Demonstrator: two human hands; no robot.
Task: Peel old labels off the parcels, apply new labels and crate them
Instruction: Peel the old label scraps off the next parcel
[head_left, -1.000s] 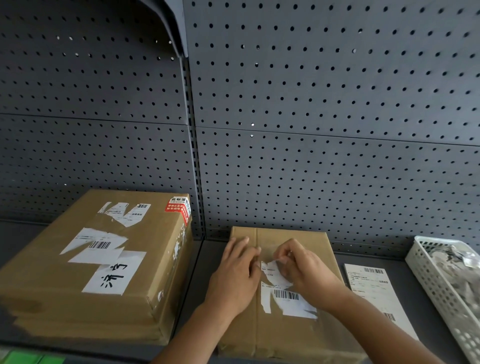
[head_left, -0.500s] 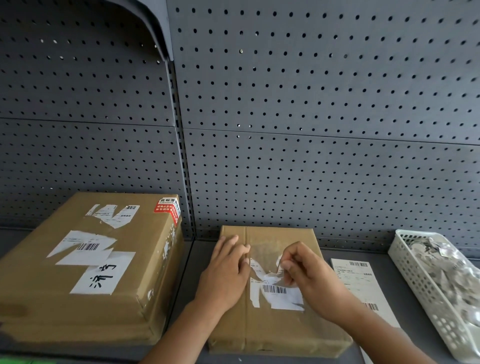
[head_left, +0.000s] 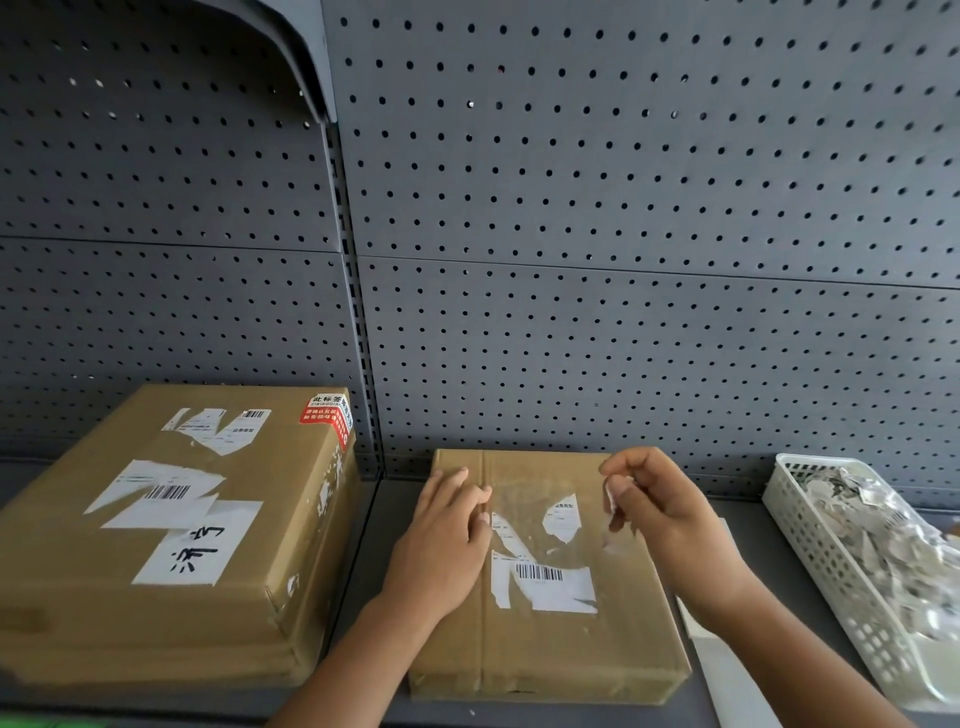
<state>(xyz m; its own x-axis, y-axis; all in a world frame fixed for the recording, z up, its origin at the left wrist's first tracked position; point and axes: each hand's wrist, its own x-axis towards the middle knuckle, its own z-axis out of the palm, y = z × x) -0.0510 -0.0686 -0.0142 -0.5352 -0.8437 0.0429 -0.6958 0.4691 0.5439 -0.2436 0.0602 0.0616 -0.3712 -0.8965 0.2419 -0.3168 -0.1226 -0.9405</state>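
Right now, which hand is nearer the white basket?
Right. The right hand pinches a scrap over the parcel's right side, toward the basket; the left hand rests on the parcel's left side.

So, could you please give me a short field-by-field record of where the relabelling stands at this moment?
parcel in work: small parcel, lying flat
left hand: left hand rests flat on the small parcel
right hand: right hand pinches a label scrap, lifted off the parcel
old label: old label partly torn, barcode piece stuck on
beside: large box at left, torn labels on top; white basket at right, holding scraps
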